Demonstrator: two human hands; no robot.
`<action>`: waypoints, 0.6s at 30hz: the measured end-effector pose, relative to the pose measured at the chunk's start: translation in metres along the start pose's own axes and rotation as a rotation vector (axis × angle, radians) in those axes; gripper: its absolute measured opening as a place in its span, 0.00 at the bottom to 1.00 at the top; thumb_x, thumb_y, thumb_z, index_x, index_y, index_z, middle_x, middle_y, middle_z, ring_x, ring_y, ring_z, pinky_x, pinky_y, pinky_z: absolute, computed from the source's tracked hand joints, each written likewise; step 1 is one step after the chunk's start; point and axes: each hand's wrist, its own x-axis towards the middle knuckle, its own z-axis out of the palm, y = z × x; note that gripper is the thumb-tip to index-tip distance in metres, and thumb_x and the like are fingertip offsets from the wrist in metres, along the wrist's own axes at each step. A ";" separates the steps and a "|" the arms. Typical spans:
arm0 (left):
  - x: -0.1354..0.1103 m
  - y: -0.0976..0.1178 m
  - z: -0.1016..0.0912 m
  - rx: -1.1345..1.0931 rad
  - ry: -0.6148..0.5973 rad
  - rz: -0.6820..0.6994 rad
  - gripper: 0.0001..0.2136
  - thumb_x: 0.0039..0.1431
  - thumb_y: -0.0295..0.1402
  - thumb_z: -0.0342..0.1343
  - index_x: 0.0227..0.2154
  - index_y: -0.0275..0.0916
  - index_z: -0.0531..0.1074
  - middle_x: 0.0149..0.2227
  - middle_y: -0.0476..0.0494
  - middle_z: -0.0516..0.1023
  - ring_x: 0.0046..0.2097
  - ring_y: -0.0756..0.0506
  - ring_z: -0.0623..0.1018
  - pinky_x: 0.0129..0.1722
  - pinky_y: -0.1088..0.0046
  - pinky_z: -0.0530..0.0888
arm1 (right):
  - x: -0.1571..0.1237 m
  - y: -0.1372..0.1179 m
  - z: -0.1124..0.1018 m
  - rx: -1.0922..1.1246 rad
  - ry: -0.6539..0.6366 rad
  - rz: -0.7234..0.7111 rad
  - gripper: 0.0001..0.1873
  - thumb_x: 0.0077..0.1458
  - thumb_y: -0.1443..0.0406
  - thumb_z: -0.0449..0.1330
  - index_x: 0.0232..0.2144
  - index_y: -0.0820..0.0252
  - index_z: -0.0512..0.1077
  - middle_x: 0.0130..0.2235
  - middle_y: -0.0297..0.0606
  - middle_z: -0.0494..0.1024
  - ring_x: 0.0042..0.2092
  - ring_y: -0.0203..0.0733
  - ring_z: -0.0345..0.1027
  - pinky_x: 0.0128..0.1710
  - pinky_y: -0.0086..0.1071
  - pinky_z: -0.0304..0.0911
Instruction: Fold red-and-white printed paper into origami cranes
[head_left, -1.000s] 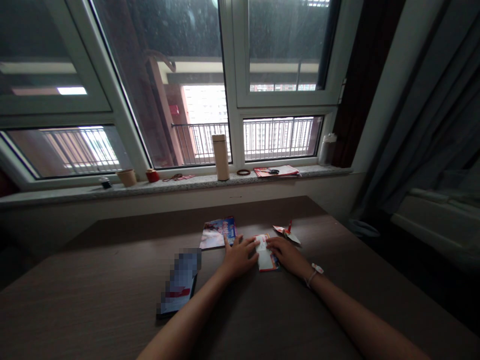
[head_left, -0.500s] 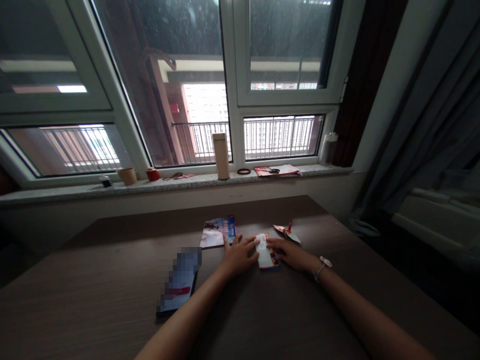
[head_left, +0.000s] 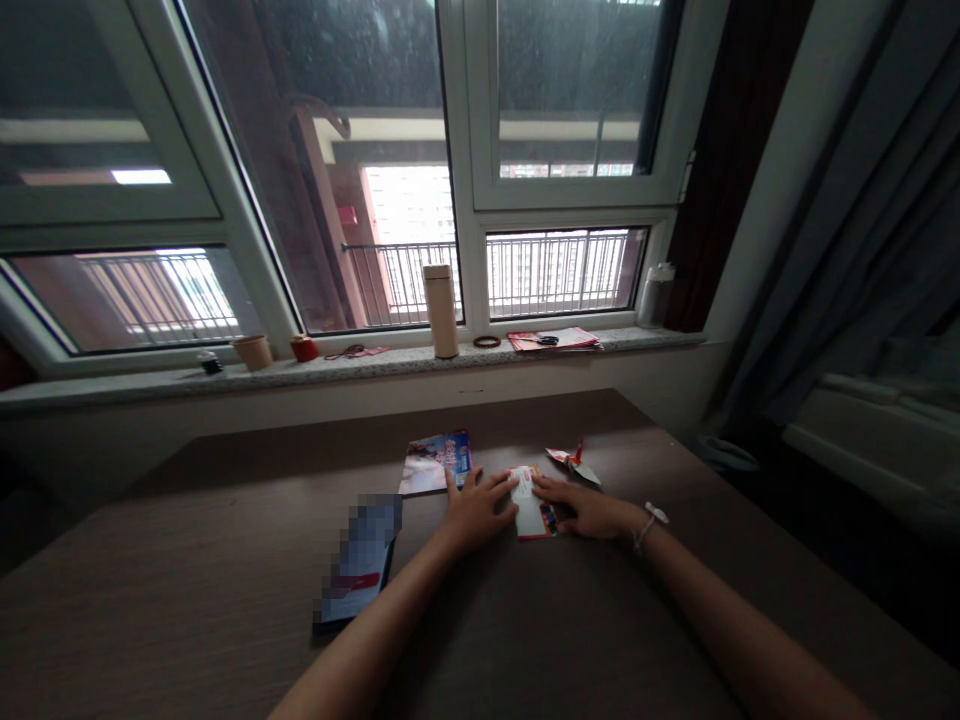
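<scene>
A folded sheet of paper, white with a coloured printed strip along its right side, lies on the dark table between my hands. My left hand rests flat with its fingers spread, fingertips at the paper's left edge. From the other side my right hand lies on the paper, its fingers stretched over the upper right part and hiding some of it. A bracelet circles the right wrist. Just beyond that hand sits a folded paper crane, white and red.
Behind my left hand lies a pink and blue printed booklet. A phone, partly blurred out, is left of my forearm. On the windowsill stand a beige flask, a cup, a clear bottle and papers with scissors.
My right hand has shifted slightly, its fingers now lying flatter on the paper. More of the coloured print at the paper's lower right shows. My left hand has stayed in place.
</scene>
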 end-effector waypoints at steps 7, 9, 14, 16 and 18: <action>-0.001 -0.001 -0.001 0.036 -0.023 0.011 0.26 0.60 0.53 0.45 0.61 0.63 0.55 0.65 0.57 0.58 0.66 0.30 0.52 0.56 0.28 0.33 | -0.004 -0.008 -0.003 -0.005 -0.020 0.037 0.45 0.44 0.71 0.61 0.64 0.58 0.52 0.69 0.42 0.42 0.69 0.46 0.34 0.68 0.41 0.34; -0.002 -0.001 -0.001 0.051 -0.032 0.022 0.28 0.59 0.55 0.45 0.62 0.62 0.53 0.66 0.55 0.57 0.66 0.29 0.51 0.56 0.28 0.33 | -0.005 -0.009 -0.002 0.024 0.009 0.027 0.45 0.43 0.71 0.61 0.64 0.57 0.52 0.69 0.42 0.43 0.69 0.46 0.36 0.68 0.41 0.35; -0.003 -0.001 -0.001 0.076 -0.022 0.061 0.31 0.57 0.59 0.43 0.62 0.60 0.53 0.66 0.53 0.57 0.66 0.29 0.49 0.55 0.28 0.30 | -0.005 -0.008 0.002 0.074 0.086 0.010 0.45 0.40 0.71 0.62 0.63 0.62 0.56 0.68 0.46 0.48 0.68 0.48 0.41 0.67 0.41 0.38; -0.002 -0.001 -0.001 0.081 -0.015 0.071 0.31 0.57 0.59 0.44 0.62 0.59 0.53 0.65 0.53 0.58 0.66 0.28 0.50 0.55 0.28 0.30 | -0.004 -0.006 0.004 0.099 0.114 -0.001 0.43 0.40 0.70 0.63 0.61 0.62 0.59 0.67 0.47 0.51 0.67 0.49 0.44 0.67 0.42 0.39; -0.002 -0.002 -0.002 0.087 -0.016 0.076 0.31 0.57 0.59 0.44 0.62 0.59 0.54 0.65 0.53 0.58 0.66 0.28 0.50 0.56 0.29 0.31 | -0.002 -0.003 0.006 0.122 0.158 -0.020 0.40 0.40 0.69 0.63 0.59 0.60 0.63 0.66 0.45 0.55 0.66 0.49 0.48 0.66 0.44 0.42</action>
